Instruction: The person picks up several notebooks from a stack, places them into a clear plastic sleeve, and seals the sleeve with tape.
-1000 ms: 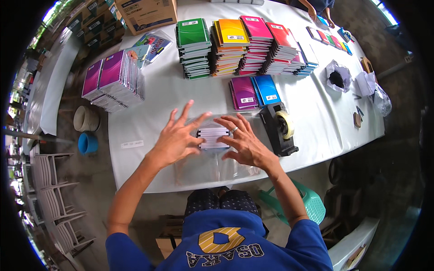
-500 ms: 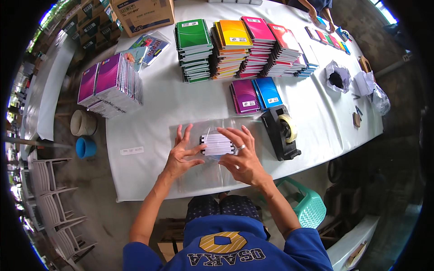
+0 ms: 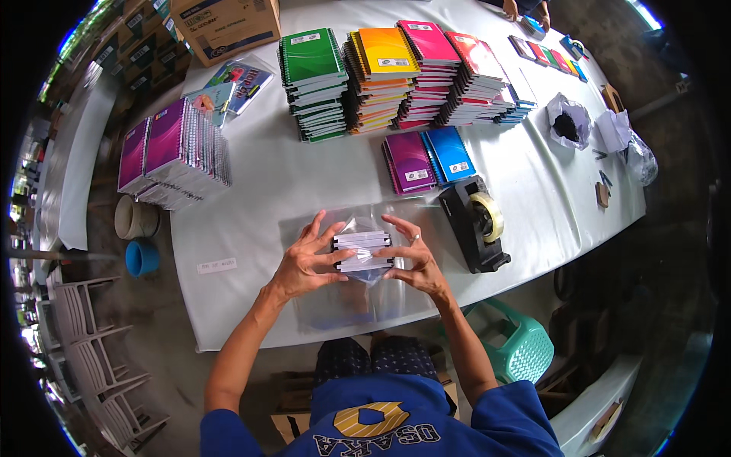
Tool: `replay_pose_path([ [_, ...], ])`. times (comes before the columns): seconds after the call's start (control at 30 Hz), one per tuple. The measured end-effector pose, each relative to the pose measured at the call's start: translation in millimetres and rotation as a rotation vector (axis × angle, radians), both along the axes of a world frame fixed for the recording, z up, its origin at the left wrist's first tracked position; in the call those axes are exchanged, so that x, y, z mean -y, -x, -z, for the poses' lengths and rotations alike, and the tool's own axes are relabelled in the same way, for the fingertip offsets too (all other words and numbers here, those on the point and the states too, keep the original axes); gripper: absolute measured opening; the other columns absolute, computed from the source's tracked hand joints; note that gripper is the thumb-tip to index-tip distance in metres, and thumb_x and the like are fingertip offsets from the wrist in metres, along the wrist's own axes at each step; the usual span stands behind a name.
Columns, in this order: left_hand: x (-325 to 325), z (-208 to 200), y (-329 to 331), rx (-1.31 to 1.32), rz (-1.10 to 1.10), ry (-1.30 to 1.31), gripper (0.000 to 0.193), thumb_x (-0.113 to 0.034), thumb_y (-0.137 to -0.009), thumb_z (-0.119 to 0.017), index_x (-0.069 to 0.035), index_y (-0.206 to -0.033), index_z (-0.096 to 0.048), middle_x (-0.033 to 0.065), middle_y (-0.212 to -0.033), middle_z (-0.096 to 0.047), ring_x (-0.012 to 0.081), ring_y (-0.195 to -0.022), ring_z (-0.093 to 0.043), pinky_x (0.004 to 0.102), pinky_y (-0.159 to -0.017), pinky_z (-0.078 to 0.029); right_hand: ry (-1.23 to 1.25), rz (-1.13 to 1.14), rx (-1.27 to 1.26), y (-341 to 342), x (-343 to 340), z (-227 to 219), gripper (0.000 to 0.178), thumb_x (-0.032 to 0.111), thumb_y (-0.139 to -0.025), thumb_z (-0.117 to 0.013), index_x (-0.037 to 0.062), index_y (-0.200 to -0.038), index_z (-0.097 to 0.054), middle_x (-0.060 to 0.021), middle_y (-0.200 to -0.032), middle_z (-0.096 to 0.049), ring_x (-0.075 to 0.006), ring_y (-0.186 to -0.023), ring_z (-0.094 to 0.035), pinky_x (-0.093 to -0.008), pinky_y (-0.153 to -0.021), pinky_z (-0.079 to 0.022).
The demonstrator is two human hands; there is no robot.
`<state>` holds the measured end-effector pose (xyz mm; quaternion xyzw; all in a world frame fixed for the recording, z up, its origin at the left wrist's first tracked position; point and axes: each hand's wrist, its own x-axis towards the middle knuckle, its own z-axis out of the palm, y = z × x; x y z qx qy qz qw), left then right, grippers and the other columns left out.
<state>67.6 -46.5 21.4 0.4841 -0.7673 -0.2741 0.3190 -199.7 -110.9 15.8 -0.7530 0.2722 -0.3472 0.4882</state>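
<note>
A bundle of small spiral notebooks point(image 3: 362, 265) stands with its white page edges up, and clear plastic film is folded to a point across its end. My left hand point(image 3: 303, 260) grips the bundle's left side, index finger pressing on the film and thumb low at the corner. On the right side my right hand point(image 3: 417, 265), with a ring on one finger, holds it in the same way. Beneath the bundle lies clear plastic sheeting point(image 3: 335, 308). Just to the right sits a black tape dispenser point(image 3: 464, 228) with a roll of clear tape point(image 3: 491, 217).
Tall stacks of green point(image 3: 312, 57), yellow point(image 3: 384, 53), pink point(image 3: 429, 42) and red notebooks point(image 3: 474, 57) stand at the back. Purple point(image 3: 409, 160) and blue notebooks point(image 3: 449, 152) lie nearer. Wrapped purple notebooks point(image 3: 171, 141) are at left. A co-worker's hands point(image 3: 525, 11) show far right.
My right hand has moved from over the top of the bundle to its right side. The film now lies folded to a point on the end. The view has shifted slightly.
</note>
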Motion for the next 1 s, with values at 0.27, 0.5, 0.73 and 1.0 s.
replay_pose_path([
  [0.27,0.2,-12.1,7.8,-0.002,-0.104,0.069,0.044,-0.025,-0.063,-0.087,-0.032,-0.105,-0.075,0.0102,-0.149,-0.042,0.0373,-0.146,-0.017,0.049,-0.115,-0.027,-0.14,0.024,0.009,-11.3,-5.6,-13.0,0.03,0.022,-0.069,-0.082,0.0196,-0.098,-0.076,-0.011,-0.133,-0.054,-0.0296,-0.124,-0.047,-0.0475,-0.105,-0.034],
  [0.5,7.4,-29.4,16.3,0.097,-0.151,0.087,0.034,-0.025,-0.065,-0.085,-0.03,-0.098,-0.077,0.0048,-0.146,-0.046,0.0379,-0.145,-0.02,0.0479,-0.115,-0.029,0.122,0.125,-0.234,-21.0,-0.6,-26.7,0.02,0.017,-0.069,-0.081,0.0163,-0.088,-0.076,-0.0062,-0.12,-0.06,-0.0253,-0.112,-0.054,-0.0429,-0.098,-0.034],
  [0.73,20.7,-29.7,14.5,0.081,-0.082,0.031,0.026,-0.023,-0.071,-0.082,-0.027,-0.096,-0.078,0.0011,-0.145,-0.048,0.0369,-0.145,-0.02,0.0467,-0.114,-0.031,0.19,0.146,-0.302,-27.1,2.5,-38.8,0.019,0.018,-0.068,-0.082,0.0125,-0.085,-0.073,-0.0036,-0.106,-0.063,-0.0211,-0.107,-0.057,-0.0392,-0.094,-0.035],
  [1.0,36.9,-23.1,17.9,-0.409,-0.035,-0.159,0.053,-0.012,-0.072,-0.082,-0.008,-0.123,-0.066,0.0135,-0.146,-0.046,0.03,-0.146,-0.02,0.0438,-0.115,-0.028,-0.067,0.287,-0.244,-31.5,7.8,-43.5,0.035,0.021,-0.069,-0.084,0.0082,-0.097,-0.067,-0.0047,-0.102,-0.064,-0.0203,-0.099,-0.059,-0.0393,-0.092,-0.037],
])
